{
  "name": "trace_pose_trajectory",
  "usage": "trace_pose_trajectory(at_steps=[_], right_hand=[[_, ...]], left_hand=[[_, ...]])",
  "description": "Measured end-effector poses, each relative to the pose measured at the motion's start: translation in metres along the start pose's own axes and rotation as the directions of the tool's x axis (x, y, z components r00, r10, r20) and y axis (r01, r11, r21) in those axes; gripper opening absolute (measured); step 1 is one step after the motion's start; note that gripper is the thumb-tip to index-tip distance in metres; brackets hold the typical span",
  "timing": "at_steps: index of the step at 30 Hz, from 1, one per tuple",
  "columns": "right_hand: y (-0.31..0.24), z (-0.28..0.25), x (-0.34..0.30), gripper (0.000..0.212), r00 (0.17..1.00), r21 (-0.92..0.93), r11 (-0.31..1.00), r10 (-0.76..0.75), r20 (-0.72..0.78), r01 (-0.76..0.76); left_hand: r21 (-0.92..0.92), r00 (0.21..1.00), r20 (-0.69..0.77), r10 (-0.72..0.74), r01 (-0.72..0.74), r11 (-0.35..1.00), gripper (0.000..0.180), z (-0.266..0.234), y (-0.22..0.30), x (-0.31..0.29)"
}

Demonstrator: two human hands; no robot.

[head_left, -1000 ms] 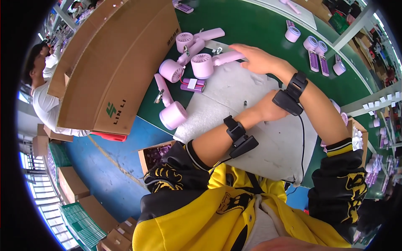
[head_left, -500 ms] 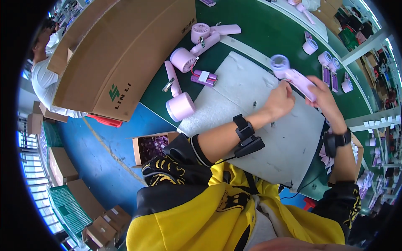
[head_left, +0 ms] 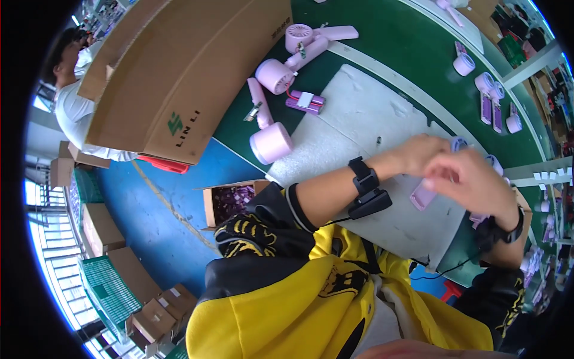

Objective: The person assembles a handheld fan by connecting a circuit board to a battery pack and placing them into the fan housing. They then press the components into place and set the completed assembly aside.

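A pink handheld fan is tilted above the grey-white foam pad. Its handle end points toward me, and its round head is mostly covered by my hands. My left hand is closed around the fan's upper part, its fingertips partly hidden. Crossing in front of the handle, my right hand has thumb and fingers curled together; whatever they pinch is too small to make out. To the left of the pad lie more pink fans with exposed circuit boards, and a purple battery pack with red wires.
A large cardboard carton stands at the left of the green table. Below it, a small box holds purple parts. Several fan pieces lie along the far right. A person in white sits beyond the carton.
The fan has come nearer and turned, its handle end now toward me. My right hand has moved up off the handle end, and both hands have come together. The view has shifted slightly.
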State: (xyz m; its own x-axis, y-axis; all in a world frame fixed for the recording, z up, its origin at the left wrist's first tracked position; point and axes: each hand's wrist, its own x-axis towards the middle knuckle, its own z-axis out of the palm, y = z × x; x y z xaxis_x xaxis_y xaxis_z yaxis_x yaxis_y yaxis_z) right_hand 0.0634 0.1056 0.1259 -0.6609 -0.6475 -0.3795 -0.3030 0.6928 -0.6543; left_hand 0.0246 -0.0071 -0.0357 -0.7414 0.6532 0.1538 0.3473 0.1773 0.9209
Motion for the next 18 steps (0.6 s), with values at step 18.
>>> trace_pose_trajectory(at_steps=[18], right_hand=[[-0.009,0.012,0.195,0.051,0.981,-0.003,0.988,-0.152,0.122,0.154]], left_hand=[[0.148,0.97,0.094,0.224,-0.236,0.96,0.034,0.014,0.004,0.005]])
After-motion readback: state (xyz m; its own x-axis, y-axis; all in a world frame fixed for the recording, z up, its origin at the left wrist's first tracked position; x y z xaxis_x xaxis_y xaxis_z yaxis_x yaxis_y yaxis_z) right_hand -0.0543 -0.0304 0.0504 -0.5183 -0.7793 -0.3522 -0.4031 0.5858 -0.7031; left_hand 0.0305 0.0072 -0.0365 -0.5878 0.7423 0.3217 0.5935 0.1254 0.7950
